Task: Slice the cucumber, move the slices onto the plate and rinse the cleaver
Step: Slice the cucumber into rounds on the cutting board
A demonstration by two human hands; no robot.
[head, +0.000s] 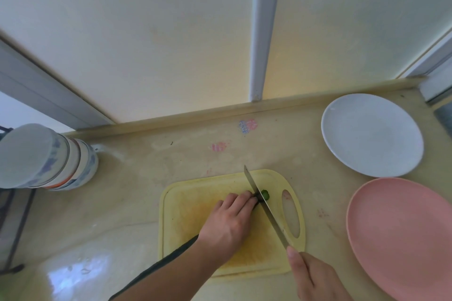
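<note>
Two hands: both busy, lower centre of the frame.
Right hand (315, 276): mine, bottom right; fingers wrapped round the cleaver handle, thumb laid along the top.
Cleaver (265, 205): blade runs diagonally up the frame, edge down into the cucumber. Looks stiff, broad and weighty; I'd keep hold at the handle only.
Left hand (230, 222): mine, centre; knuckles arched, fingertips curled down pinning the cucumber just left of the blade.
Cucumber (264, 194): on the board, mostly hidden under my fingers; only a green end shows right of the blade. Likely firm, wet-skinned, prone to roll, so pin from above, fingertips tucked.
Cutting board (186, 215): yellow plastic, handle slot at right; holds only the cucumber, no loose slices I can make out.
Pink plate (401, 239): lower right; nothing on it.
White plate (371, 134): right, farther back; nothing on it.
Stacked bowls (49, 156): left edge; contents hidden.
</note>
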